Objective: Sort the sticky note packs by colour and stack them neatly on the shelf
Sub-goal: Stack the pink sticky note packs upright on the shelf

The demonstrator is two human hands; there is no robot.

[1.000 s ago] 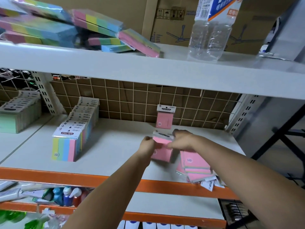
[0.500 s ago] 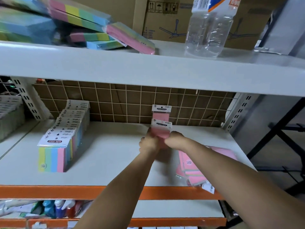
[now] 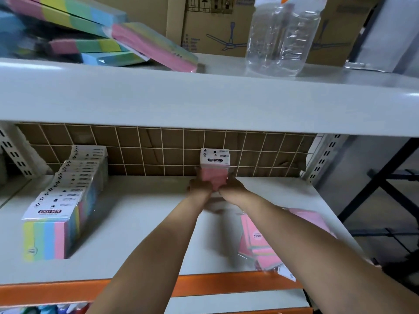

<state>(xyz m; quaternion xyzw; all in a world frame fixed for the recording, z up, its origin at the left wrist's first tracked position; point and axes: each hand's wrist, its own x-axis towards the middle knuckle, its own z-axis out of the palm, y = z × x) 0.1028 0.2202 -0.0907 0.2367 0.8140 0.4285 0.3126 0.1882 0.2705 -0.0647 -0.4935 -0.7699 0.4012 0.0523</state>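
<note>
A pink sticky note pack (image 3: 215,175) stands upright at the back of the white shelf (image 3: 140,223), against another pink pack by the wire grid. My left hand (image 3: 199,185) grips its left side and my right hand (image 3: 231,189) grips its right side. A loose heap of pink packs (image 3: 260,248) lies at the shelf's front right, partly hidden by my right forearm. A neat row of rainbow-striped packs (image 3: 61,209) stands on the left.
The upper shelf holds a jumble of multicolour packs (image 3: 90,35), a clear plastic bottle (image 3: 281,37) and cardboard boxes (image 3: 215,26) behind. An orange beam (image 3: 68,288) edges the shelf front. A wire grid (image 3: 158,150) backs the shelf.
Both hands carried the pink pack from the shelf's front toward the back and set it against the pink pack standing by the grid.
</note>
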